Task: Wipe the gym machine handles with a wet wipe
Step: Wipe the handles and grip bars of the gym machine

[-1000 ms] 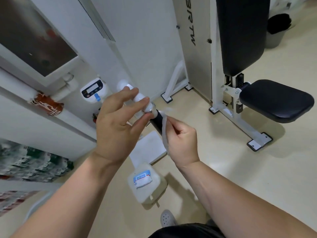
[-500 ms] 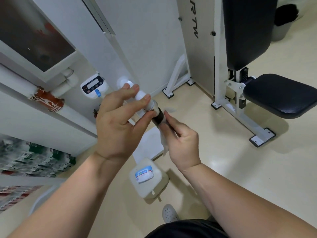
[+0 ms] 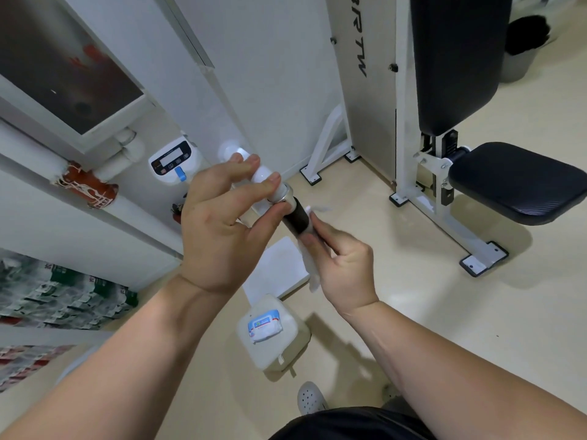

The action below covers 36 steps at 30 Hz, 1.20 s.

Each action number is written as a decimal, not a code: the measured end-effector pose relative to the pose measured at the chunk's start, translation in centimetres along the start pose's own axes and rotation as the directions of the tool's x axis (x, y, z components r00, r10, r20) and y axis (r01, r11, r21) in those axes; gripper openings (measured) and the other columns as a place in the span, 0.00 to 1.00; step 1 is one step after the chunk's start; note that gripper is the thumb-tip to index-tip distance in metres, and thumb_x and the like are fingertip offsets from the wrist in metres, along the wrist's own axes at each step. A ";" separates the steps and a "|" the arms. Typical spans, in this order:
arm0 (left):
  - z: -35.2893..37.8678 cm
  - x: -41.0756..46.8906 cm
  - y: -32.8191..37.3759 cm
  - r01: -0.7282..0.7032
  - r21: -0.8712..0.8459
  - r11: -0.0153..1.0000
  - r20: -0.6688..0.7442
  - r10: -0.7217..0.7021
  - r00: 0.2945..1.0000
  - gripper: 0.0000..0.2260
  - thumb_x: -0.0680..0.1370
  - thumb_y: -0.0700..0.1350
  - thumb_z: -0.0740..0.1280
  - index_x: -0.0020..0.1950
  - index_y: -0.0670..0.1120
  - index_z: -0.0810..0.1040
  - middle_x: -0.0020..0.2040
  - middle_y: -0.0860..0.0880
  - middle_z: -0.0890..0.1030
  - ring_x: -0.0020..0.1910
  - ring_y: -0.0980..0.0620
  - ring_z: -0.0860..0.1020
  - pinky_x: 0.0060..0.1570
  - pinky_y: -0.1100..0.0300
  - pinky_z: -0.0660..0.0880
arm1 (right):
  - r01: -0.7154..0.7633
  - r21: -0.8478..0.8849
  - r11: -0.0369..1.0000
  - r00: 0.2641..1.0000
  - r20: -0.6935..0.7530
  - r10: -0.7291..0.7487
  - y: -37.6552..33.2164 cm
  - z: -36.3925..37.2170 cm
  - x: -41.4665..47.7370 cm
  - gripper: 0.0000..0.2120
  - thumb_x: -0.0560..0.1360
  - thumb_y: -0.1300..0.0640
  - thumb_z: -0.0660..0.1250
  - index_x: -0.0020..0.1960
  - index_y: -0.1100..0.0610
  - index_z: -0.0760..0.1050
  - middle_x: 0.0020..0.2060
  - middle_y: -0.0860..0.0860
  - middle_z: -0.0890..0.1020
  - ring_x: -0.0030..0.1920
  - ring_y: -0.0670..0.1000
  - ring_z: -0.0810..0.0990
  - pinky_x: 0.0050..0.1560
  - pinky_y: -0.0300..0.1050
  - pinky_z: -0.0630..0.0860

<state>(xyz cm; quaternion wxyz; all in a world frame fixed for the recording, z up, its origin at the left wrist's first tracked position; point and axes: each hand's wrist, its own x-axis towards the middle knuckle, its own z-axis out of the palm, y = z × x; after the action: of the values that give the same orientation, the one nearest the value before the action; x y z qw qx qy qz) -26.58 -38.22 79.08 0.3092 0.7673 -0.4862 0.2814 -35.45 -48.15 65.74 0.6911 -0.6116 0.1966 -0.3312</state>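
Observation:
A white machine bar (image 3: 263,177) with a chrome collar ends in a black handle grip (image 3: 297,217) in the middle of the view. My left hand (image 3: 222,223) holds the white bar just above the collar, thumb under it and fingers over it. My right hand (image 3: 343,268) presses a white wet wipe (image 3: 309,268) against the lower end of the black grip with fingers and thumb curled round it. Part of the wipe hangs down below my fingers, and a corner sticks out above them.
A wet-wipe pack (image 3: 265,325) lies on a white container (image 3: 286,347) on the floor below my hands, next to a flat white scale (image 3: 279,268). The gym machine with black seat (image 3: 521,182) and backrest (image 3: 457,58) stands at right. A wall and pipes are at left.
My right hand has slid a little down the black grip with the wipe, baring more of the grip. My left hand keeps its hold on the bar.

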 end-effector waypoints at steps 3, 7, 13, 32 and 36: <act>0.3 -0.1 0.1 -0.015 -0.031 0.999 -0.029 0.014 0.999 0.12 0.73 0.42 0.77 0.55 0.44 0.82 0.55 0.43 0.79 0.57 0.38 0.81 0.67 0.50 0.75 | -0.090 -0.114 0.989 0.995 0.029 0.094 2.5 -1.8 -0.9 0.21 0.75 0.46 0.68 0.64 0.54 0.83 0.42 0.40 0.85 0.41 0.35 0.79 0.46 0.29 0.71; 0.4 -0.1 0.1 -0.006 -0.030 1.000 -0.031 0.005 1.000 0.12 0.73 0.43 0.77 0.55 0.44 0.82 0.57 0.45 0.77 0.59 0.38 0.80 0.69 0.56 0.71 | 0.007 -0.135 0.991 1.000 -0.002 -0.007 0.6 -0.9 -0.2 0.13 0.76 0.50 0.69 0.60 0.45 0.83 0.45 0.48 0.87 0.44 0.41 0.81 0.48 0.32 0.74; 0.6 0.2 -0.2 -0.024 -0.032 0.999 -0.018 0.023 1.000 0.12 0.73 0.42 0.78 0.55 0.43 0.83 0.55 0.44 0.77 0.57 0.36 0.81 0.69 0.53 0.73 | 0.150 -0.017 0.988 0.988 -0.027 -0.151 -2.2 1.1 1.1 0.18 0.78 0.53 0.69 0.67 0.51 0.80 0.50 0.37 0.85 0.49 0.38 0.82 0.55 0.40 0.79; 1.3 0.5 -0.3 0.005 -0.076 0.997 -0.030 -0.007 1.000 0.14 0.73 0.45 0.77 0.56 0.46 0.80 0.58 0.44 0.76 0.60 0.37 0.79 0.66 0.53 0.74 | 0.200 -0.284 0.938 0.979 0.019 -0.203 1.6 -1.3 0.9 0.17 0.79 0.49 0.66 0.64 0.53 0.82 0.34 0.32 0.77 0.37 0.36 0.74 0.40 0.28 0.69; 1.4 0.4 -0.2 0.004 -0.090 0.996 -0.025 -0.006 1.000 0.13 0.73 0.46 0.76 0.55 0.46 0.81 0.59 0.45 0.75 0.60 0.36 0.79 0.64 0.44 0.76 | 0.096 -0.327 0.940 0.993 -0.028 -0.112 3.3 -2.0 0.2 0.11 0.76 0.54 0.70 0.53 0.61 0.83 0.31 0.30 0.75 0.40 0.28 0.75 0.43 0.21 0.65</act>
<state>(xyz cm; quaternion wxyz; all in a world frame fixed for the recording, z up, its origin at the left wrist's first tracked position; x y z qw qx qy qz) -26.07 -39.40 78.47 0.3502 0.7503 -0.4925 0.2681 -35.98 -49.60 62.18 0.5576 -0.7189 0.2319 -0.3443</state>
